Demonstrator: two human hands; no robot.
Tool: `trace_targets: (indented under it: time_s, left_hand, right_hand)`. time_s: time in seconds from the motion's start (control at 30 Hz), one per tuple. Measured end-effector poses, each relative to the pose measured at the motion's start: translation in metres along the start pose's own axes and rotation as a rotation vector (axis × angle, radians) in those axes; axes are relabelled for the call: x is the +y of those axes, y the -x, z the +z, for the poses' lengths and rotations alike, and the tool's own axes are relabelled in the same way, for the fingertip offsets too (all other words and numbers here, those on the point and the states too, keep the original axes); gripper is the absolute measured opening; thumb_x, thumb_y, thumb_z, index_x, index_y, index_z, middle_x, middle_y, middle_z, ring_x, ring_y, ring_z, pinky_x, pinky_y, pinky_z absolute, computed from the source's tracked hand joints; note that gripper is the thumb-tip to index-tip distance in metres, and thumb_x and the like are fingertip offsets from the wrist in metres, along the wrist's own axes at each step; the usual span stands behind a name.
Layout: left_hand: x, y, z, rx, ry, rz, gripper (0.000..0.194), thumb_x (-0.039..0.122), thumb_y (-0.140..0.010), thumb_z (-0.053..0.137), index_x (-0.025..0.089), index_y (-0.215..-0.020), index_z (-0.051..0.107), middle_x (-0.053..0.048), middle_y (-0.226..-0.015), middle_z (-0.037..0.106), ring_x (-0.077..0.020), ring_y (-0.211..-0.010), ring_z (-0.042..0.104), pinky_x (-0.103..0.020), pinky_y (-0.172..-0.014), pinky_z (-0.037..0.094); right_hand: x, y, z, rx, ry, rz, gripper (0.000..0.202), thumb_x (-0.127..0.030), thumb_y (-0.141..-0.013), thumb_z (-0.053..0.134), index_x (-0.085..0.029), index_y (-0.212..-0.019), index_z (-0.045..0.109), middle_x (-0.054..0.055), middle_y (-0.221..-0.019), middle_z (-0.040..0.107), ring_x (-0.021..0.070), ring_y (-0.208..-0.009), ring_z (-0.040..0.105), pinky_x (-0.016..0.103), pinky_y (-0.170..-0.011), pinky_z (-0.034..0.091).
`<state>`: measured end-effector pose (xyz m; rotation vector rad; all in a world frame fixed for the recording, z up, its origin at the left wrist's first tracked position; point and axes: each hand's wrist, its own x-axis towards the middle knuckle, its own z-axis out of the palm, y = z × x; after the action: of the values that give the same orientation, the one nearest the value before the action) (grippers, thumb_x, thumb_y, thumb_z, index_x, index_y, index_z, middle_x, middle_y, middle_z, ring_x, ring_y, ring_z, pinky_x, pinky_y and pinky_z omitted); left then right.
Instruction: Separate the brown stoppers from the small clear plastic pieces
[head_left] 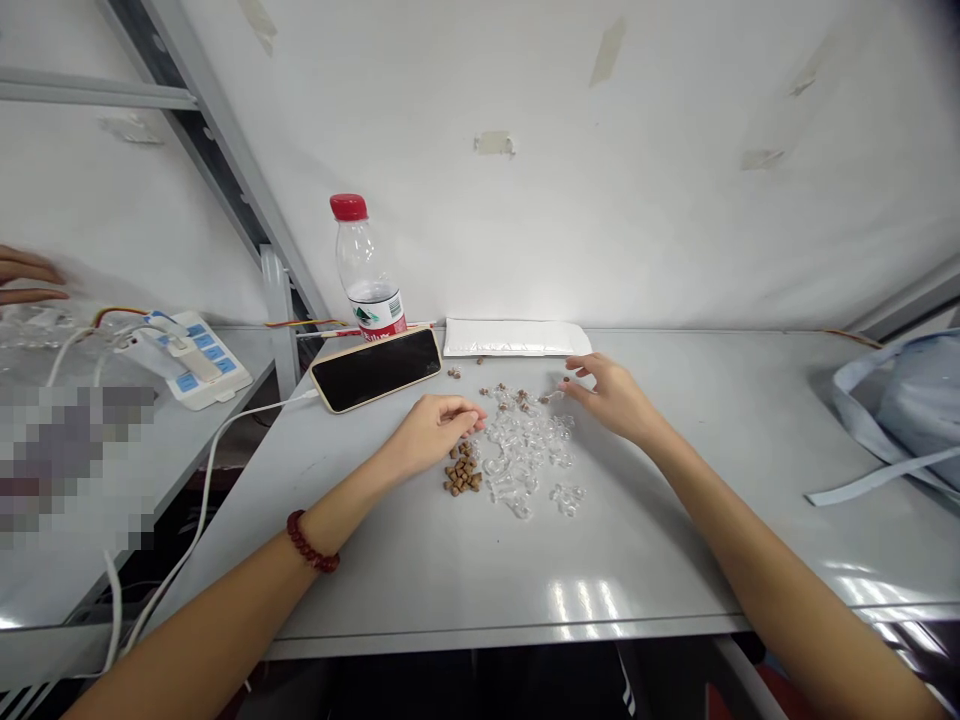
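A loose pile of small clear plastic pieces (525, 440) lies in the middle of the grey table, with a few brown bits among its far part. Small brown pieces (463, 475) are heaped at its left side. My left hand (439, 430) is just above that brown heap, fingers curled and fingertips together at the pile's left edge; whatever they hold is too small to make out. At the pile's far right, my right hand (607, 395) has thumb and index finger close around a small clear piece with a brown end (553, 397).
Behind the pile lies a white padded packet (517, 338). A phone (377, 370) and a red-capped bottle (367, 270) stand at the back left. Further left are a power strip (206, 360), white cables and another person's hand (30, 275). A pale blue bag (907, 400) sits right.
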<state>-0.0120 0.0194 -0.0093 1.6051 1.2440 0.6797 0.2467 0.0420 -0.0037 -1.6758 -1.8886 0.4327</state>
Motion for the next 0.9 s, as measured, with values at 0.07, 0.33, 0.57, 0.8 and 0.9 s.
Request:
trace_targets:
  time_s: [0.07, 0.33, 0.57, 0.8, 0.9]
  left_hand:
    - [0.000, 0.000, 0.000, 0.001, 0.003, -0.004, 0.026, 0.030, -0.082, 0.052, 0.012, -0.092, 0.068, -0.007, -0.087, 0.071, -0.0167, -0.079, 0.062, -0.029, -0.075, 0.049]
    - [-0.002, -0.002, 0.003, 0.042, 0.015, 0.052, 0.027, 0.035, -0.083, 0.052, 0.012, -0.083, 0.067, -0.006, -0.082, 0.070, -0.0151, -0.071, 0.060, -0.028, -0.071, 0.048]
    - [0.006, 0.004, 0.007, 0.024, 0.066, 0.184, 0.030, 0.041, -0.084, 0.054, 0.014, -0.089, 0.067, -0.004, -0.087, 0.069, -0.0151, -0.077, 0.061, -0.025, -0.071, 0.047]
    - [0.010, 0.010, 0.011, -0.056, 0.067, 0.228, 0.027, 0.037, -0.084, 0.054, 0.014, -0.077, 0.066, 0.000, -0.067, 0.059, -0.0108, -0.060, 0.050, -0.022, -0.055, 0.038]
    - [0.010, 0.011, 0.011, -0.018, -0.012, 0.247, 0.024, 0.030, -0.083, 0.051, 0.014, -0.071, 0.063, 0.001, -0.063, 0.055, -0.0105, -0.059, 0.047, -0.022, -0.054, 0.036]
  right_hand:
    - [0.002, -0.002, 0.009, -0.029, -0.105, 0.065, 0.030, -0.027, -0.080, 0.055, -0.013, -0.104, 0.065, 0.014, -0.106, 0.066, 0.0260, -0.093, 0.062, 0.039, -0.077, 0.048]
    - [-0.001, -0.002, 0.023, 0.080, -0.238, 0.030, 0.022, -0.027, -0.083, 0.050, -0.015, -0.091, 0.066, 0.009, -0.089, 0.073, 0.0207, -0.078, 0.065, 0.034, -0.070, 0.048]
    - [-0.039, 0.029, 0.036, 0.134, -0.125, -0.499, 0.022, -0.021, -0.089, 0.051, -0.019, -0.110, 0.056, 0.007, -0.088, 0.071, 0.0150, -0.069, 0.064, 0.027, -0.060, 0.050]
    - [-0.052, 0.042, 0.044, 0.188, 0.029, -0.782, 0.015, -0.017, -0.094, 0.045, -0.016, -0.095, 0.060, 0.005, -0.069, 0.063, 0.0144, -0.063, 0.055, 0.027, -0.058, 0.049]
    - [-0.052, 0.041, 0.043, 0.179, 0.038, -0.828, 0.016, -0.017, -0.095, 0.045, -0.016, -0.094, 0.061, 0.005, -0.068, 0.062, 0.0145, -0.062, 0.054, 0.028, -0.056, 0.048]
